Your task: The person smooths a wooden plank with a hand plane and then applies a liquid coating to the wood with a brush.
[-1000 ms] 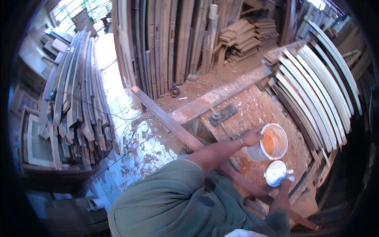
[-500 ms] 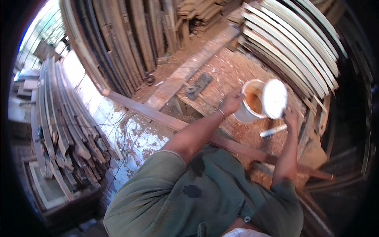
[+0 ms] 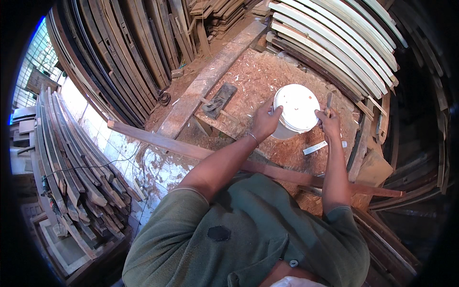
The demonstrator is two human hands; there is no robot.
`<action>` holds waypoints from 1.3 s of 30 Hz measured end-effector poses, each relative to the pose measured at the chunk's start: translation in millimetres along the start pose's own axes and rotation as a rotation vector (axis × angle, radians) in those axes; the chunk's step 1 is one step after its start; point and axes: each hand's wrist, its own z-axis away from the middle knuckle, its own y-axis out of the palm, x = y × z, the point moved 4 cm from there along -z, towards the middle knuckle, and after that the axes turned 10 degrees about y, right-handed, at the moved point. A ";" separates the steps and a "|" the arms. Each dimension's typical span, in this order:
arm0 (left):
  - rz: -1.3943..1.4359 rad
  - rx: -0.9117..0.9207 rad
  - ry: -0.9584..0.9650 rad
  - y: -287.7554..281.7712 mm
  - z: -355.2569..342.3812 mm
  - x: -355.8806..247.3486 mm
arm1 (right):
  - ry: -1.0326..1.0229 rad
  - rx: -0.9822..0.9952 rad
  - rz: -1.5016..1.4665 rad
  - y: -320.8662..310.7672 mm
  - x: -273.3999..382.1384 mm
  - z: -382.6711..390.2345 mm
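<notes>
A white plastic bucket [image 3: 285, 133] stands on the shavings-covered workbench [image 3: 260, 71], with its round white lid [image 3: 297, 107] over the mouth. My left hand [image 3: 266, 120] grips the bucket's left rim, the thumb pressed at the lid's edge. On the other side, my right hand [image 3: 329, 123] is closed round a slim, brownish flat-ended tool [image 3: 329, 103] that points away from me. Its fingers are close against the lid's right edge; whether they touch it I cannot tell. Just below this hand lies a pale flat strip [image 3: 315, 147], resembling a ruler.
A dark wooden hand plane [image 3: 220, 100] lies left of the bucket. One long reddish-brown wooden bar [image 3: 191, 149] crosses in front of me. Pale curved boards [image 3: 334, 40] are stacked at the far right, planks [image 3: 129, 52] lean at the back left, and more strips [image 3: 79, 158] pile at the left.
The lid, tilted beside the bucket with the orange-brown inside showing, now covers the mouth. My right hand has moved left and away from me with it. The whole view has shifted slightly.
</notes>
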 end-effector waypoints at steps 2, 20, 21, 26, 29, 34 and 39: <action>-0.068 -0.056 0.075 -4.1 1.8 1.6 | 0.065 0.033 0.007 5.4 6.5 11.9; -0.012 -0.085 0.045 15.1 5.0 39.9 | 0.038 0.024 -0.305 2.0 -51.8 -20.4; -0.001 -0.093 0.039 17.1 2.8 46.9 | -0.006 0.046 -0.274 -5.1 -68.2 -36.1; 0.034 -0.067 0.060 17.6 -2.9 36.2 | -0.269 -0.150 0.308 -4.7 -17.9 -28.9; -0.072 -0.151 -0.026 10.2 10.0 31.2 | -0.729 -0.291 0.611 24.5 30.8 16.9; -0.142 0.060 -0.069 -32.0 39.0 6.6 | -0.754 -0.161 1.085 74.5 44.7 29.9; 0.032 0.085 0.121 -96.5 92.8 -10.7 | -0.756 -0.401 1.170 91.3 54.9 61.9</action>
